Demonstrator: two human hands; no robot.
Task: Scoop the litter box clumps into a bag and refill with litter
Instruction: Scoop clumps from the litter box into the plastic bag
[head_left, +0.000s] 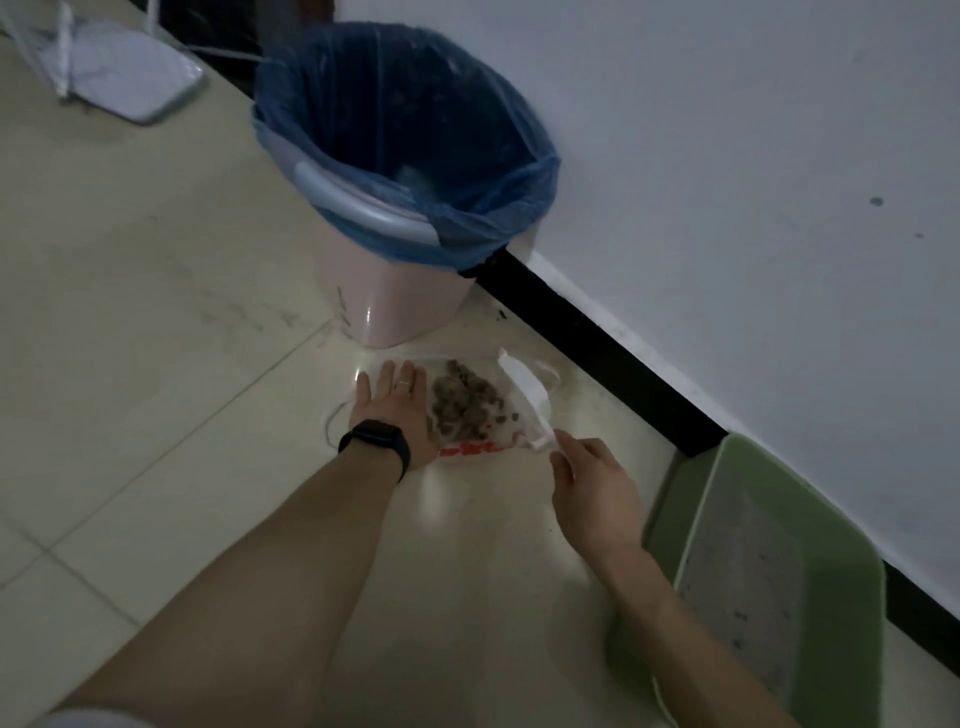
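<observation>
hands (396, 410) (587, 488) two, bag (511, 410) one, bin (395, 208) one

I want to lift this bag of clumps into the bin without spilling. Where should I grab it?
Probably by both handle loops, from above. The plastic bag lies flat on the floor with the clumps heaped mid-bag. The right hand is at one white handle; the left hand lies flat on the other side.

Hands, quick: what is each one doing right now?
Left hand: open, pressed flat on the plastic bag.
Right hand: pinching the bag's handle.
</observation>
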